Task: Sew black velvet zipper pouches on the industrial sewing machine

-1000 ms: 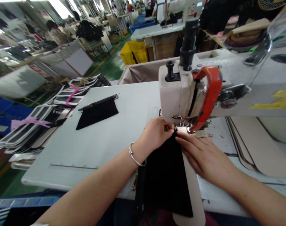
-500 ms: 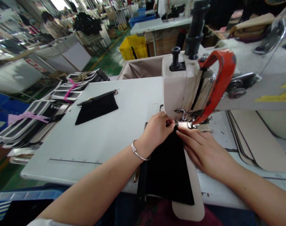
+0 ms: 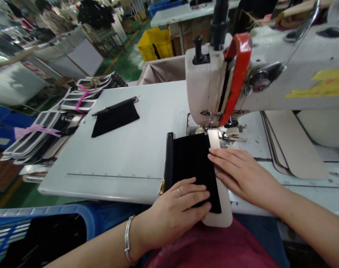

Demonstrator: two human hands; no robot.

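Note:
A black fabric piece point(image 3: 190, 156) with a zipper strip along its left side lies over a long beige panel point(image 3: 223, 203). Its far right corner reaches the needle area of the sewing machine point(image 3: 207, 85). My left hand point(image 3: 183, 210) rests with fingers spread on the near part of the fabric. On the right edge, my right hand point(image 3: 239, 169) lies flat, fingertips on the fabric and the beige panel. A gold zipper pull point(image 3: 161, 187) hangs at the strip's near end.
Another black zippered piece point(image 3: 116, 117) lies on the white table point(image 3: 108, 156). Beige panels point(image 3: 294, 143) are stacked under the machine arm. Tied bundles point(image 3: 38, 137) stand beyond the left edge. A blue basket point(image 3: 91, 219) with black material is at lower left.
My left hand has left the needle area and moved down to the near part of the fabric, opening out flat. My right hand stays along the right edge. The view has shifted slightly.

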